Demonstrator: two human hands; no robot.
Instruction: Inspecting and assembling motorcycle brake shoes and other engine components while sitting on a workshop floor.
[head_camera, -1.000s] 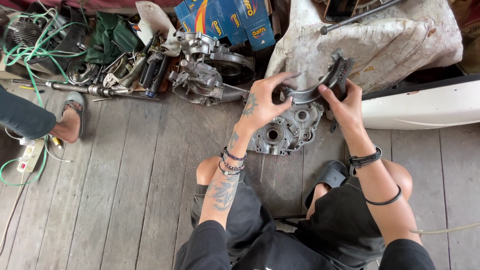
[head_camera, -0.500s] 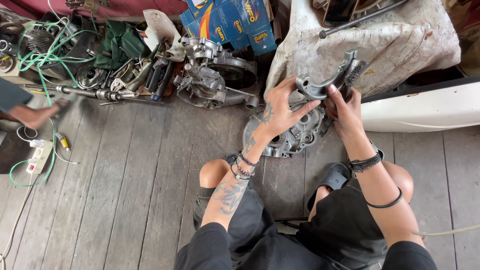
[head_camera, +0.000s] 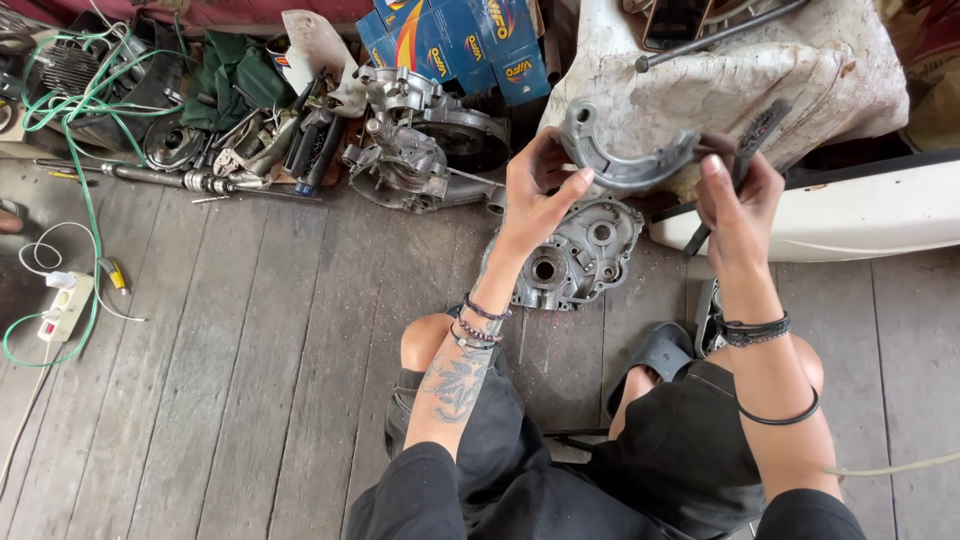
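A curved metal part (head_camera: 625, 165) is gripped at its two ends by the left hand (head_camera: 535, 195) and the right hand (head_camera: 738, 205), and is held above an engine case (head_camera: 570, 255) on the wooden floor (head_camera: 250, 350).

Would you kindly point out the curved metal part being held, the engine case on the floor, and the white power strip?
curved metal part (head_camera: 628, 172), head view, middle of its arc.
engine case (head_camera: 575, 255), head view, its flat face.
white power strip (head_camera: 62, 307), head view, its body.
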